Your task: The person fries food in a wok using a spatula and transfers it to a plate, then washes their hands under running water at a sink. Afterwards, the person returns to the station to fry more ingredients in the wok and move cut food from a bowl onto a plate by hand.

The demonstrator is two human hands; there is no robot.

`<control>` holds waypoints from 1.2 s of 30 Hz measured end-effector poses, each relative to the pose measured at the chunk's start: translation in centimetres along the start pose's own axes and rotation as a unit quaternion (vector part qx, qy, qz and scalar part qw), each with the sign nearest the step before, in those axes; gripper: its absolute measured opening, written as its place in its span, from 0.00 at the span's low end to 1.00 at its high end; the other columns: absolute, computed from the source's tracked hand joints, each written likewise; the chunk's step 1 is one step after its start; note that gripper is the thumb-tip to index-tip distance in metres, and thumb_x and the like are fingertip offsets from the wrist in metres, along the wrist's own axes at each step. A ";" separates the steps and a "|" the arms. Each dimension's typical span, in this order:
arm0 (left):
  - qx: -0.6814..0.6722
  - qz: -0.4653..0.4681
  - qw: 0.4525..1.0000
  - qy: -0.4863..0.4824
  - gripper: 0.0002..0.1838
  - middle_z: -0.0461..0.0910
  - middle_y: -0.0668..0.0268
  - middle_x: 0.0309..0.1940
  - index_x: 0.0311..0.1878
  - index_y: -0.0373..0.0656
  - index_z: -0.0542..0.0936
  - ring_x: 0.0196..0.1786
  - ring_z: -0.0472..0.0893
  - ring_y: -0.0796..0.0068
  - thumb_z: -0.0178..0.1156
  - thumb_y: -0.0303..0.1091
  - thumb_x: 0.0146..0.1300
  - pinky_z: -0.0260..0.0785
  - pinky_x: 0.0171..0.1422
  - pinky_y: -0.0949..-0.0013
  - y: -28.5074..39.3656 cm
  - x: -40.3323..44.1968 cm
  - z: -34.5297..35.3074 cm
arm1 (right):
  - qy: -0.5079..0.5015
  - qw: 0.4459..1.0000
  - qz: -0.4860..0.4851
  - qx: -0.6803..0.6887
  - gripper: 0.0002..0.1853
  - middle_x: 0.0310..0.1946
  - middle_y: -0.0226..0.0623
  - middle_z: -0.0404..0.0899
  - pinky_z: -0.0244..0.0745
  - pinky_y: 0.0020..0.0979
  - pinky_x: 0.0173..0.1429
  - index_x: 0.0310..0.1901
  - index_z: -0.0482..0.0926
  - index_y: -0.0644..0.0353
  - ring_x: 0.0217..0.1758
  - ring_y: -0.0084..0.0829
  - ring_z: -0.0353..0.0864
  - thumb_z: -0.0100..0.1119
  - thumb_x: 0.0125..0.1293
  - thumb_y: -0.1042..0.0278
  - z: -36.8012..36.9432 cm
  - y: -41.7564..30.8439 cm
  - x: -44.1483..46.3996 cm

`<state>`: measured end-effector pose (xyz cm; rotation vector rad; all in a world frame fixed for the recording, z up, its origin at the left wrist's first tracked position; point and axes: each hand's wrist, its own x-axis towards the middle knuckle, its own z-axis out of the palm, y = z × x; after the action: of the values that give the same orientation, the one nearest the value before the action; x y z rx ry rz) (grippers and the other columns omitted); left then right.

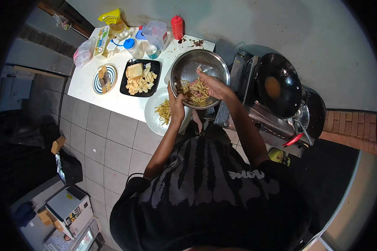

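A steel mixing bowl (pixel 223 67) is tilted toward me above the table's right end. My left hand (pixel 176 108) grips its left rim, with the thumb over the edge. Inside the bowl, my right hand (pixel 213 85) reaches in from the right, its thumb spread and its other fingers partly buried among thin yellow-brown strips like fries (pixel 197 95). Whether those fingers hold any strips is hard to see. Below the bowl and partly behind my left forearm is a white plate (pixel 151 119), with more strips (pixel 162 112) on it.
A black square dish (pixel 123 88) holds bread slices and cut pieces. Left of it lies a striped plate (pixel 97 85). A red squeeze bottle (pixel 177 27), a clear tub (pixel 156 33) and a blue-lidded jar (pixel 132 47) line the back. At right, a black wok (pixel 282 71) rests on the stove (pixel 268 117).
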<state>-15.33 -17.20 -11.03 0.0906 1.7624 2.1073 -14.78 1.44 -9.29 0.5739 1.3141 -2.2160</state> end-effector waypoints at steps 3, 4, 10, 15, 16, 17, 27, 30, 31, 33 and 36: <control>0.008 0.026 1.000 0.002 0.39 0.64 0.55 0.59 0.71 0.39 0.51 0.52 0.69 0.66 0.45 0.27 0.52 0.62 0.56 0.70 -0.9 0.4 0.1 | -0.001 1.000 -0.007 0.022 0.36 0.38 0.44 0.80 0.80 0.25 0.42 0.45 0.75 0.73 0.37 0.28 0.81 0.41 0.68 0.38 -0.2 -0.4 -0.5; 0.010 0.026 1.000 0.001 0.39 0.64 0.55 0.59 0.71 0.39 0.51 0.52 0.69 0.66 0.45 0.27 0.52 0.62 0.56 0.70 -1.3 0.6 0.0 | -0.006 0.999 -0.012 0.039 0.36 0.38 0.44 0.79 0.80 0.26 0.43 0.45 0.75 0.74 0.37 0.29 0.81 0.41 0.68 0.37 -0.2 -0.4 -0.7; 0.023 0.030 0.999 -0.012 0.40 0.58 0.55 0.66 0.72 0.39 0.47 0.58 0.67 0.64 0.44 0.27 0.52 0.61 0.60 0.70 -0.5 -0.2 0.8 | -0.017 0.994 -0.025 0.106 0.35 0.37 0.42 0.79 0.80 0.28 0.45 0.45 0.75 0.73 0.39 0.29 0.80 0.41 0.68 0.38 -1.7 0.4 -0.7; 0.059 0.038 0.998 -0.005 0.40 0.60 0.54 0.65 0.73 0.39 0.46 0.59 0.68 0.65 0.44 0.28 0.54 0.60 0.62 0.69 -1.0 -0.3 1.6 | -0.002 0.994 -0.054 0.096 0.31 0.37 0.40 0.79 0.78 0.26 0.42 0.45 0.75 0.71 0.36 0.28 0.79 0.45 0.69 0.42 -1.8 0.0 -2.1; 0.061 0.038 0.997 -0.006 0.40 0.60 0.54 0.65 0.73 0.39 0.46 0.59 0.68 0.65 0.44 0.28 0.54 0.60 0.62 0.69 -1.1 -0.3 1.8 | 0.008 0.993 -0.060 0.097 0.30 0.37 0.40 0.79 0.77 0.26 0.40 0.45 0.75 0.70 0.35 0.27 0.78 0.46 0.69 0.43 -1.7 -0.4 -2.5; 0.065 0.043 0.997 0.001 0.40 0.62 0.54 0.64 0.73 0.39 0.46 0.59 0.68 0.65 0.44 0.28 0.54 0.60 0.62 0.69 -1.2 -0.4 2.0 | 0.008 0.993 -0.061 0.097 0.30 0.37 0.40 0.79 0.77 0.26 0.40 0.45 0.75 0.70 0.35 0.27 0.78 0.46 0.69 0.43 -1.8 -0.5 -2.7; -0.038 -0.012 0.999 0.018 0.24 0.72 0.60 0.43 0.54 0.38 0.67 0.46 0.73 0.67 0.49 0.32 0.51 0.65 0.54 0.65 -2.8 -1.3 4.5 | 0.070 0.989 -0.130 -0.025 0.18 0.27 0.33 0.77 0.68 0.19 0.26 0.38 0.76 0.63 0.25 0.19 0.73 0.59 0.64 0.52 -3.4 -3.9 -7.7; -0.132 -0.065 0.989 0.035 0.18 0.73 0.63 0.38 0.46 0.38 0.70 0.44 0.73 0.68 0.53 0.32 0.51 0.65 0.54 0.63 -4.1 -1.8 5.3 | 0.055 0.986 -0.111 -0.111 0.19 0.31 0.36 0.78 0.76 0.22 0.32 0.37 0.78 0.68 0.29 0.22 0.79 0.59 0.64 0.55 -5.0 -2.4 -6.2; -0.134 -0.065 0.988 0.037 0.18 0.73 0.63 0.38 0.46 0.38 0.70 0.44 0.73 0.68 0.53 0.32 0.51 0.65 0.54 0.63 -4.3 -1.9 5.7 | 0.054 0.986 -0.109 -0.113 0.19 0.31 0.36 0.78 0.76 0.22 0.32 0.37 0.78 0.68 0.29 0.22 0.79 0.59 0.64 0.55 -5.5 -2.0 -6.2; -0.114 -0.058 0.991 0.044 0.16 0.72 0.64 0.36 0.44 0.38 0.70 0.42 0.73 0.69 0.53 0.32 0.50 0.65 0.53 0.65 -3.9 -2.4 6.3 | 0.046 0.991 -0.086 -0.087 0.16 0.35 0.36 0.79 0.79 0.22 0.38 0.42 0.77 0.69 0.35 0.24 0.81 0.55 0.67 0.60 -5.6 -1.4 -6.3; -0.100 -0.044 0.992 0.059 0.15 0.71 0.64 0.35 0.42 0.39 0.70 0.41 0.72 0.71 0.53 0.32 0.50 0.64 0.52 0.67 -3.5 -2.7 6.9 | 0.023 0.989 -0.082 -0.121 0.15 0.41 0.40 0.78 0.79 0.24 0.44 0.49 0.76 0.70 0.40 0.26 0.81 0.53 0.68 0.66 -6.4 -0.5 -6.6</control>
<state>-9.91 -11.26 -12.45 -0.1680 1.5762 2.2519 -9.20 8.65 -7.98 0.4407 1.6778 -2.1365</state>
